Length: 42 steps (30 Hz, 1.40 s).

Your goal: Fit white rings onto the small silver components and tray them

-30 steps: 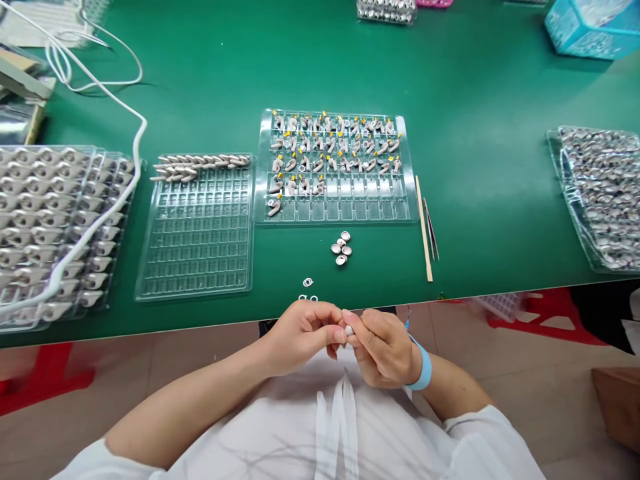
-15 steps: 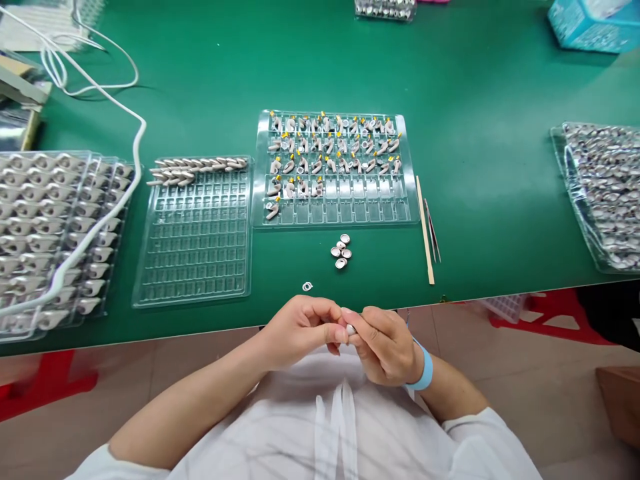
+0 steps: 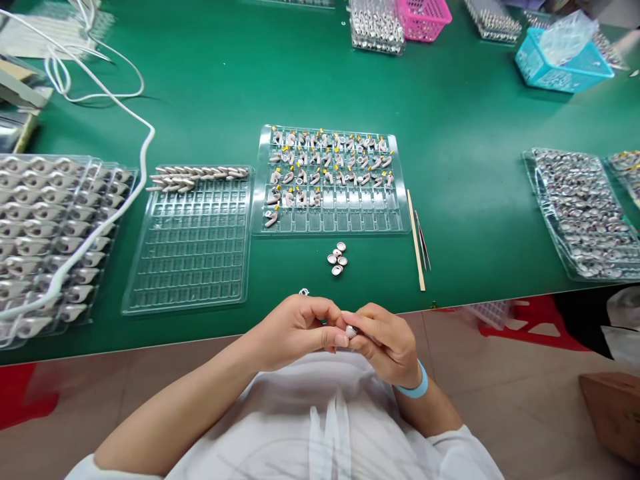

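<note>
Just off the table's near edge, my left hand [image 3: 311, 331] and my right hand [image 3: 384, 341] meet, both closed. Between their fingertips they pinch a small silvery-white part [image 3: 351, 331], mostly covered by the fingers. A little pile of round metal caps [image 3: 337, 260] lies on the green table beyond my hands. Beside my left hand's knuckles sits a small white ring [image 3: 304, 292], partly hidden. Farther back is a clear tray [image 3: 350, 217] with rows of small beige curved parts bearing yellow tabs.
To the left lie a clear tray [image 3: 193, 267] with silvery parts along its top and stacked trays of metal shells [image 3: 40, 230], crossed by a white cable [image 3: 145, 160]. A wooden stick [image 3: 416, 243] and tweezers [image 3: 423, 241] lie right; beyond are a bagged tray [image 3: 585, 213] and blue basket [image 3: 550, 73].
The view has shifted, showing more of the table's far side. Both hands stay together, and more of the silvery part shows between the fingertips. The right hand has turned slightly.
</note>
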Each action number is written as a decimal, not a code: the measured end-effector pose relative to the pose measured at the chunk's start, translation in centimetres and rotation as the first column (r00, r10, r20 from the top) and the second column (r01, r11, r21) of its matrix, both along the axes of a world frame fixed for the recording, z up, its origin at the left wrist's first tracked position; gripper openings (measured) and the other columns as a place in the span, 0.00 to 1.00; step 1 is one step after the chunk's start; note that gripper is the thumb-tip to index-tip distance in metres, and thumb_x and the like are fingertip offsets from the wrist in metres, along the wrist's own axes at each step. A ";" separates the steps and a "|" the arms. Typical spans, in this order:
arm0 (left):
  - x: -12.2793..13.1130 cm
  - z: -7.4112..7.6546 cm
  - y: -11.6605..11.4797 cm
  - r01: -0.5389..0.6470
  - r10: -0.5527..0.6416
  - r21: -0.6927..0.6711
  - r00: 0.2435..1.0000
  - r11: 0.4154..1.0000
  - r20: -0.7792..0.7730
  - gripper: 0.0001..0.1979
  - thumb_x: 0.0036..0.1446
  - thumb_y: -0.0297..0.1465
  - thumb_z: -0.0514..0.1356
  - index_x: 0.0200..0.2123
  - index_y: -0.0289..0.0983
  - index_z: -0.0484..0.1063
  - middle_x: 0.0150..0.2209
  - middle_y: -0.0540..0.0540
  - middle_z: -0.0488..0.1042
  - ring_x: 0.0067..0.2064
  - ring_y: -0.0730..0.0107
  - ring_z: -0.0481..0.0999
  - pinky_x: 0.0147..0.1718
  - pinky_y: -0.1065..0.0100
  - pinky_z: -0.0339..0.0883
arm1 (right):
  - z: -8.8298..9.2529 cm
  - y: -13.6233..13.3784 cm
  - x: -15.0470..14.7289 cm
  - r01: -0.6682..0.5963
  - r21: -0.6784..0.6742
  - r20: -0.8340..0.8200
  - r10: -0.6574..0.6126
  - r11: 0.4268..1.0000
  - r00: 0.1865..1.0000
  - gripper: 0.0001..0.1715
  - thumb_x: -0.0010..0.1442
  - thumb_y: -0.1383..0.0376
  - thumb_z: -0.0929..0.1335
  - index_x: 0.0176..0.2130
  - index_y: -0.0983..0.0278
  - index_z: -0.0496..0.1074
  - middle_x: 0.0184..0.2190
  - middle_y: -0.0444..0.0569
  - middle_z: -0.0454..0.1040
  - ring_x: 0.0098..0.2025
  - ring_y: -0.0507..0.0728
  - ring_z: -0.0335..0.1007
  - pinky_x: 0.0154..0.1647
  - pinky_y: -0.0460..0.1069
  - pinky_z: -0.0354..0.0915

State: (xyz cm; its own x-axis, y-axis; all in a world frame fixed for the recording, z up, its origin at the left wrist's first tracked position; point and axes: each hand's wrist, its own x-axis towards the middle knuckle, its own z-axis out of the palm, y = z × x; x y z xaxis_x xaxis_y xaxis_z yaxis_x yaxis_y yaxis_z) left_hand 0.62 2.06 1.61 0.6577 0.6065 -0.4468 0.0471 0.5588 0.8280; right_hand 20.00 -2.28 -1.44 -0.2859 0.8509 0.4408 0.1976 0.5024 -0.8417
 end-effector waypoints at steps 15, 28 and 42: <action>0.4 -0.9 -0.4 -0.144 0.158 -0.117 0.980 0.983 0.118 0.12 0.53 0.35 0.68 0.35 0.32 0.75 0.29 0.48 0.76 0.30 0.73 0.76 0.35 0.69 0.72 | 0.5 -0.2 -0.5 0.116 0.035 0.102 -0.119 0.993 0.988 0.22 0.65 0.71 0.65 0.58 0.63 0.67 0.36 0.50 0.73 0.34 0.52 0.70 0.32 0.47 0.71; 0.7 -1.3 -1.1 -0.165 0.193 -0.200 0.973 0.966 0.130 0.12 0.58 0.37 0.64 0.31 0.32 0.78 0.29 0.47 0.77 0.31 0.72 0.78 0.36 0.70 0.74 | 0.5 -0.1 -0.2 0.122 0.113 0.164 -0.139 0.986 0.977 0.25 0.66 0.69 0.65 0.61 0.63 0.63 0.35 0.51 0.74 0.34 0.54 0.70 0.32 0.49 0.71; 1.2 -0.2 -1.4 -0.174 0.215 0.380 0.974 0.908 -0.067 0.09 0.58 0.34 0.64 0.36 0.32 0.78 0.35 0.42 0.78 0.36 0.67 0.75 0.36 0.69 0.72 | 0.8 -0.3 0.1 0.104 -0.064 0.018 -0.103 0.992 0.994 0.25 0.65 0.72 0.65 0.59 0.58 0.67 0.37 0.50 0.73 0.36 0.53 0.70 0.33 0.48 0.71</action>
State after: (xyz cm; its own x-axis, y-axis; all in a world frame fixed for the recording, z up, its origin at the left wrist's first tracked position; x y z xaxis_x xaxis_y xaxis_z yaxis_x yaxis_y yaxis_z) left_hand 1.79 0.69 1.39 0.4716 0.8524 -0.2259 0.0671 0.2208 0.9730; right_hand 20.13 -2.58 -0.59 -0.2003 0.9031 0.3799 0.2579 0.4227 -0.8688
